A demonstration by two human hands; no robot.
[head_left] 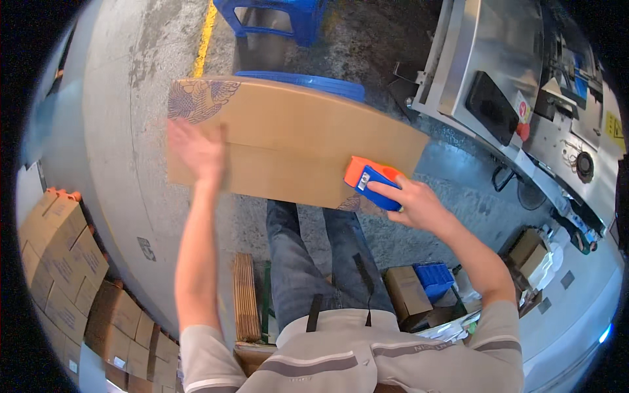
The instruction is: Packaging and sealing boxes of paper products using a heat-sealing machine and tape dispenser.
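Note:
A long brown cardboard box [282, 134] with dark printed patterns at two corners lies in front of me on a blue plastic stool [314, 82], whose edge shows behind it. The two top flaps meet along a seam. My left hand [200, 150] is over the box's left end, slightly blurred, its fingers stretched out and the thumb apart, holding nothing. In my right hand [416, 200] is a blue and orange tape dispenser [377, 183], its orange head against the right part of the box top. The tape itself cannot be made out.
Another blue stool [272, 16] stands beyond the box. At the right is a metal machine [491, 59] with a black phone-like device [491, 107] and a red knob. Stacked cartons [62, 262] rise at lower left; flattened cardboard [244, 295] stands beside my legs. A blue bin [434, 281] is at lower right.

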